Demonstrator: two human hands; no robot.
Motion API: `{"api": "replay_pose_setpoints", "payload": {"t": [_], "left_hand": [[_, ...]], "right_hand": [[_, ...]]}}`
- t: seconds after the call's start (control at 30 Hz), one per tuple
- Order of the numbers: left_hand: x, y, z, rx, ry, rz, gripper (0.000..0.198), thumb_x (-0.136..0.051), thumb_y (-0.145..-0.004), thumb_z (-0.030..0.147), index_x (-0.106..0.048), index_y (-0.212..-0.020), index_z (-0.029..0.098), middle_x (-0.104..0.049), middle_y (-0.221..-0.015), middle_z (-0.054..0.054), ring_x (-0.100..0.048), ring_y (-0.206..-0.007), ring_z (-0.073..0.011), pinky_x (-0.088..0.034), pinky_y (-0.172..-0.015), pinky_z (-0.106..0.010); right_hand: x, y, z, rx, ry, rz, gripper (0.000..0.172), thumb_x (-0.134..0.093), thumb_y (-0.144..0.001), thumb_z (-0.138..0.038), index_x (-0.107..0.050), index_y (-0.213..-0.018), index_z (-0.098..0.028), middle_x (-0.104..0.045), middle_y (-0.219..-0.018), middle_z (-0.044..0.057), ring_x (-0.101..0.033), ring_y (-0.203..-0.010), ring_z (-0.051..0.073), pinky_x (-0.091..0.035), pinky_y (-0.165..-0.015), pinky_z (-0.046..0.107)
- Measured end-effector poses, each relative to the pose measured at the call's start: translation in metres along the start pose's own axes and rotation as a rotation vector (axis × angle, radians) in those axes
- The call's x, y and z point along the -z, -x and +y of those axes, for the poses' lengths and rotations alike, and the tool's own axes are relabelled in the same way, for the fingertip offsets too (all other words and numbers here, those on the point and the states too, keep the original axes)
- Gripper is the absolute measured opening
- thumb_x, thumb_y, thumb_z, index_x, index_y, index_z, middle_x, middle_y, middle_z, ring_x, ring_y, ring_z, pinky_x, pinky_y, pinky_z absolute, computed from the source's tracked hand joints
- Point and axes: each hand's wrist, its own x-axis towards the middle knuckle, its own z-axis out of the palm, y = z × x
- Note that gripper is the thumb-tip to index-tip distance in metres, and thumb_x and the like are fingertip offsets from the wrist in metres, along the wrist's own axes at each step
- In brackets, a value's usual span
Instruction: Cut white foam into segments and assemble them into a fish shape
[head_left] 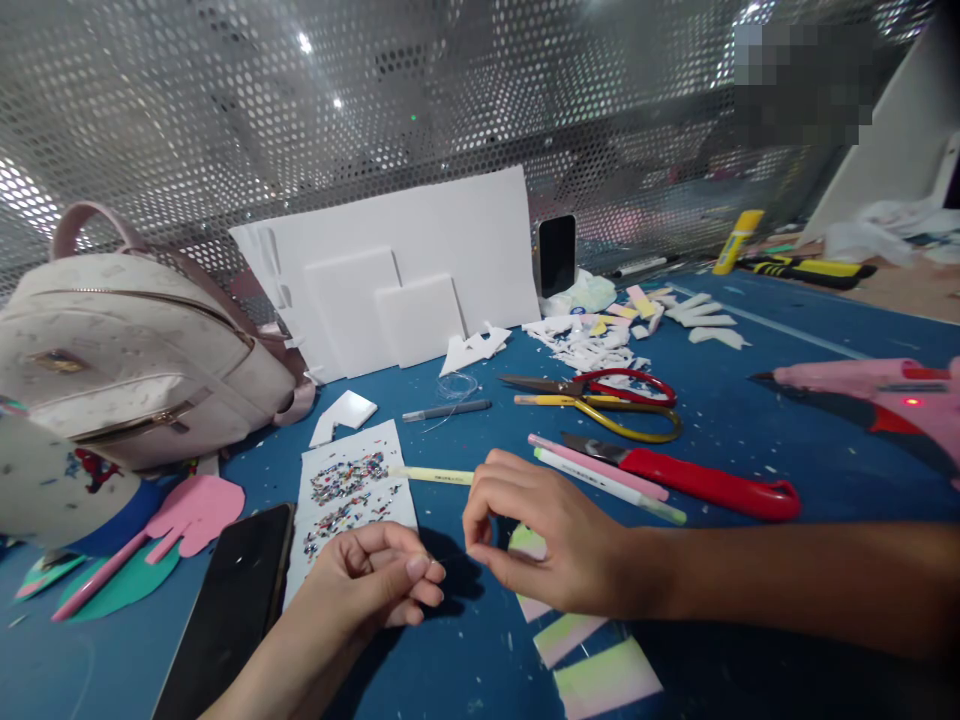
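Note:
My left hand (382, 580) is closed in a pinch, thumb against fingertips, in front of a white sheet (401, 440) scattered with small, shiny, multicoloured beads (349, 480). Facing it, my right hand (540, 545) pinches thumb and forefinger together. Between the two pinches a very thin, clear thread (454, 556) is faintly visible. Under and beside my right hand lie pale green-and-pink pieces (607, 680). A light yellow pen (435, 476) points from the sheet towards my right knuckles. A loose coil of clear thread (457, 385) rests farther back, over a grey pen (447, 410).
To the right are scissors (544, 385), a red-handled cutter (705, 485), a pink marker (600, 468) and a pink glue gun (847, 385). White foam boards (480, 240) stand behind. A black phone (232, 610), pink cutout (199, 512) and backpack (150, 340) occupy the left.

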Motion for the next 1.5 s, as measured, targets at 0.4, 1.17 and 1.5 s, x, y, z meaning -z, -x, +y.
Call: {"api": "replay_pose_setpoints", "payload": {"t": [0.4,1.17,1.5], "left_hand": [[-0.001,0.001,0.000,-0.006,0.007,0.015,0.034,-0.097,-0.053,0.030,-0.069,-0.065,0.014,-0.074,-0.065,0.000,-0.069,-0.054,-0.0064,-0.051,-0.048,-0.008],[-0.006,0.002,-0.002,-0.026,-0.007,0.077,0.038,-0.097,-0.049,0.033,-0.068,-0.065,0.015,-0.076,-0.067,0.000,-0.072,-0.059,-0.0083,-0.053,-0.051,-0.008],[-0.012,0.004,-0.009,-0.115,-0.066,0.065,0.041,-0.097,-0.050,0.036,-0.065,-0.064,0.014,-0.076,-0.068,-0.004,-0.073,-0.061,-0.0122,-0.055,-0.054,-0.011]], "right_hand": [[-0.001,0.000,0.000,0.014,-0.004,0.014,0.009,-0.056,-0.091,-0.012,-0.053,-0.083,-0.015,-0.057,-0.081,0.002,-0.046,-0.077,0.014,-0.038,-0.072,0.029],[-0.003,0.000,0.002,0.033,0.006,0.029,0.010,-0.061,-0.085,-0.009,-0.054,-0.082,-0.015,-0.057,-0.079,0.000,-0.047,-0.076,0.012,-0.038,-0.071,0.028],[-0.005,0.002,0.006,0.071,0.035,0.028,0.008,-0.058,-0.085,-0.010,-0.053,-0.082,-0.016,-0.056,-0.078,-0.001,-0.047,-0.075,0.012,-0.037,-0.072,0.028]]}}
